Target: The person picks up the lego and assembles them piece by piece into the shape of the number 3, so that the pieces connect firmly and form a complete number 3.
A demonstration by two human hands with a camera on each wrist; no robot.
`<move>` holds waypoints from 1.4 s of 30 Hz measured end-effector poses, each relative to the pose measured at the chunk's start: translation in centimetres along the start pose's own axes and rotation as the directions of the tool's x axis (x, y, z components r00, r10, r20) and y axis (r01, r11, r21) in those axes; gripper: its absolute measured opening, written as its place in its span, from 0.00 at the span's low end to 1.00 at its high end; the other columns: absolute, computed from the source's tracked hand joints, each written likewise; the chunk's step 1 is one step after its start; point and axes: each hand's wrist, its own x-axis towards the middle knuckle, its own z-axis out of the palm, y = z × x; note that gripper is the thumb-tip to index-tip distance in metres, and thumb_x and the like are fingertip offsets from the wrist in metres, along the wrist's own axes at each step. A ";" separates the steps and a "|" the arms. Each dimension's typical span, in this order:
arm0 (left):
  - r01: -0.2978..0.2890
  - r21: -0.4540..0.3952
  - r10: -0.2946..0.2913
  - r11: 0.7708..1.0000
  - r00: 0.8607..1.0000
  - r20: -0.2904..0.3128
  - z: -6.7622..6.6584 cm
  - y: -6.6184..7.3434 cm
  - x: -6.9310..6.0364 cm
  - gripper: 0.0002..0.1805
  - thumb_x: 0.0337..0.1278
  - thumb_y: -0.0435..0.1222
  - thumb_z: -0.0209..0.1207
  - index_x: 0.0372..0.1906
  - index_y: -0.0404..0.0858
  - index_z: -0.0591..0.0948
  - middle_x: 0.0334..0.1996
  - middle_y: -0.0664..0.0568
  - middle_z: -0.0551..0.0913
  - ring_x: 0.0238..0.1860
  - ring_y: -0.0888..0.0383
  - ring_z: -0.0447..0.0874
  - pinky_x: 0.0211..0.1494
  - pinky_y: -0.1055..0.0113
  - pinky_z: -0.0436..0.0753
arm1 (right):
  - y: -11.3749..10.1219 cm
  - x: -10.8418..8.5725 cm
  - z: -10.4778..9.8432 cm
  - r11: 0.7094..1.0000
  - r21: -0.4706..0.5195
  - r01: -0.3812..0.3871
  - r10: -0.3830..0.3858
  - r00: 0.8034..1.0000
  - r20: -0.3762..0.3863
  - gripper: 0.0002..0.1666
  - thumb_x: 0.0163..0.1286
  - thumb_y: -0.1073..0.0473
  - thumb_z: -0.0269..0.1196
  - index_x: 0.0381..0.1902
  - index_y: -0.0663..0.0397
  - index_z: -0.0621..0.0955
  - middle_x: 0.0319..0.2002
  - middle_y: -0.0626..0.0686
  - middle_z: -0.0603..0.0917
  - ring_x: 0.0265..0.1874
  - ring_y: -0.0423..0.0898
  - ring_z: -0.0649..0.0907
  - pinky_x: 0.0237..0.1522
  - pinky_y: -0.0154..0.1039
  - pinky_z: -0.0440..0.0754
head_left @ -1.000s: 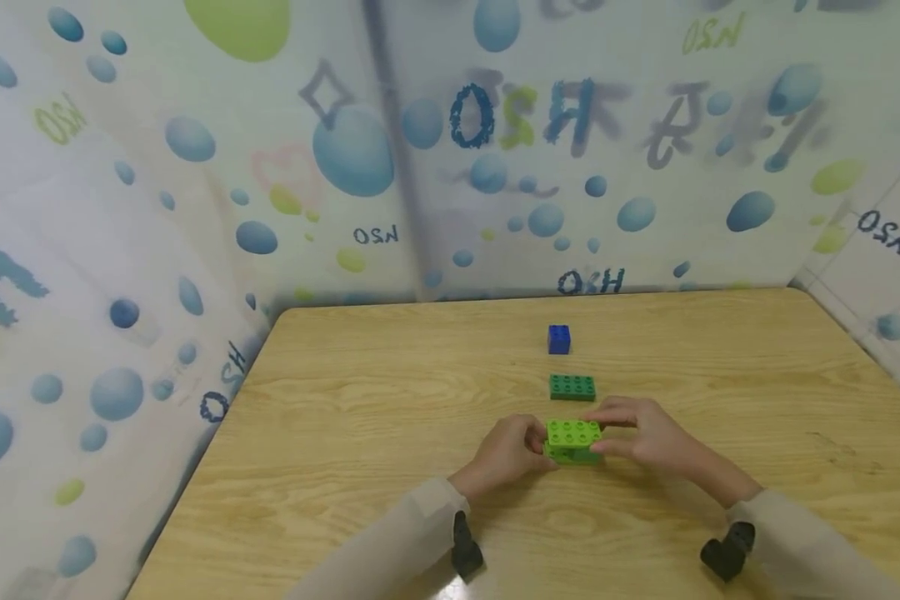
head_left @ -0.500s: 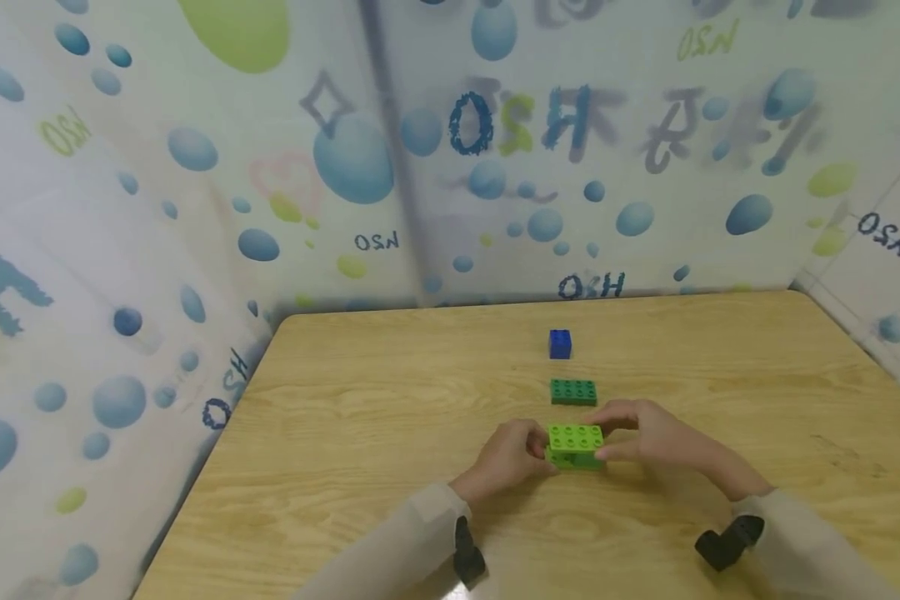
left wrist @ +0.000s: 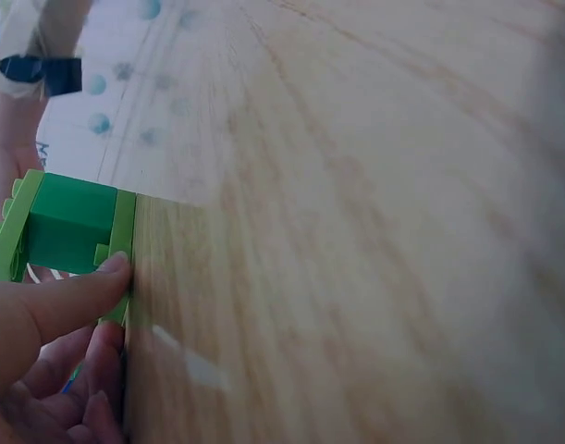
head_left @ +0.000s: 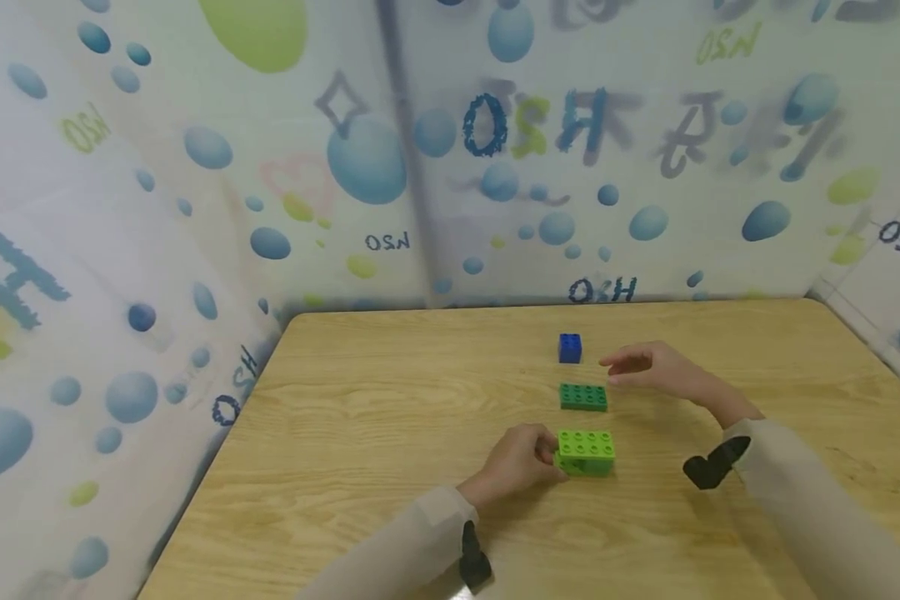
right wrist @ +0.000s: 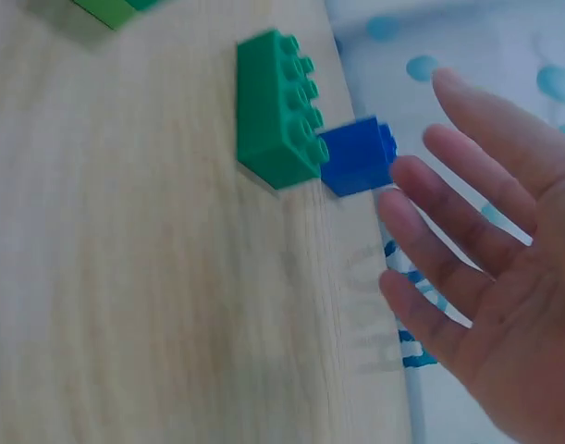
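Observation:
A small stack of toy building bricks (head_left: 586, 443) stands on the table, with a lime piece on top and another at the bottom. Between these two sits a darker green block (left wrist: 74, 222), seen in the left wrist view. My left hand (head_left: 517, 467) pinches the lower lime piece at its left end between thumb and fingers. Off to the right of a green eight-stud brick (head_left: 583, 397), my right hand (head_left: 663, 368) hovers with fingers extended and holds nothing. A small blue brick (head_left: 570, 348) lies behind the green brick.
The wooden table (head_left: 390, 392) reaches back to a white curtain (head_left: 450, 208) printed with blue and green drops. Its back edge runs a short way behind the blue brick.
My right hand has let go of the stack's right end and moved away toward the back, beside the loose green brick. The left hand keeps its grip, and the head view has shifted slightly.

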 end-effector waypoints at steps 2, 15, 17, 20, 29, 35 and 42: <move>0.007 0.001 -0.007 1.000 1.000 0.005 0.1 0.0 0.0 0.19 0.37 0.31 0.71 0.39 0.33 0.80 0.23 0.57 0.76 0.24 0.68 0.71 0.28 0.76 0.72 | 0.2 0.8 -0.4 1.000 0.004 -0.019 0.019 0.999 -0.033 0.28 0.64 0.56 0.62 0.57 0.68 0.72 0.48 0.65 0.78 0.44 0.49 0.79 0.45 0.42 0.77; 0.013 0.025 -0.013 1.000 1.000 0.007 0.4 0.3 -0.1 0.18 0.37 0.32 0.72 0.39 0.34 0.80 0.22 0.58 0.75 0.23 0.68 0.69 0.27 0.75 0.71 | 0.8 4.9 -0.9 0.996 0.000 -0.085 0.085 0.988 -0.133 0.34 0.62 0.51 0.63 0.61 0.63 0.69 0.56 0.65 0.72 0.53 0.60 0.73 0.51 0.56 0.70; 0.013 0.028 -0.014 1.000 1.000 0.008 0.4 0.3 -0.1 0.19 0.36 0.32 0.72 0.39 0.34 0.80 0.22 0.58 0.75 0.23 0.68 0.69 0.27 0.75 0.71 | 0.8 5.3 -0.9 0.997 -0.007 -0.077 0.075 0.990 -0.122 0.35 0.61 0.51 0.64 0.61 0.64 0.69 0.57 0.65 0.72 0.52 0.60 0.73 0.51 0.56 0.70; 0.018 0.032 -0.019 0.999 1.000 0.010 0.4 0.4 0.0 0.19 0.37 0.33 0.72 0.39 0.35 0.80 0.22 0.59 0.74 0.23 0.68 0.69 0.27 0.76 0.70 | 0.9 5.7 -0.7 0.997 0.001 -0.075 0.074 0.991 -0.111 0.35 0.60 0.52 0.64 0.61 0.64 0.68 0.56 0.66 0.71 0.52 0.60 0.73 0.51 0.56 0.70; 0.016 0.052 -0.017 0.999 1.000 0.008 0.3 0.3 0.0 0.18 0.37 0.33 0.72 0.38 0.35 0.80 0.22 0.59 0.74 0.23 0.68 0.69 0.27 0.76 0.70 | 1.7 6.7 -0.2 0.997 0.001 -0.076 0.076 0.993 -0.087 0.37 0.58 0.53 0.67 0.61 0.65 0.68 0.56 0.66 0.71 0.52 0.61 0.73 0.52 0.55 0.70; 0.008 0.058 -0.008 0.998 1.000 0.003 0.2 0.3 -0.1 0.18 0.37 0.33 0.72 0.38 0.35 0.80 0.21 0.59 0.74 0.22 0.69 0.69 0.26 0.76 0.70 | 2.0 7.3 0.3 0.996 0.001 -0.088 0.088 0.991 -0.099 0.37 0.57 0.54 0.68 0.60 0.65 0.69 0.55 0.66 0.72 0.52 0.61 0.73 0.52 0.55 0.70; 0.002 0.054 -0.002 0.999 1.000 -0.001 0.1 0.2 -0.2 0.18 0.37 0.33 0.72 0.38 0.34 0.80 0.22 0.59 0.75 0.23 0.69 0.69 0.27 0.76 0.71 | 2.2 8.0 1.1 0.994 0.037 -0.100 0.103 0.989 -0.105 0.37 0.57 0.53 0.68 0.60 0.64 0.69 0.55 0.66 0.71 0.51 0.61 0.73 0.50 0.53 0.72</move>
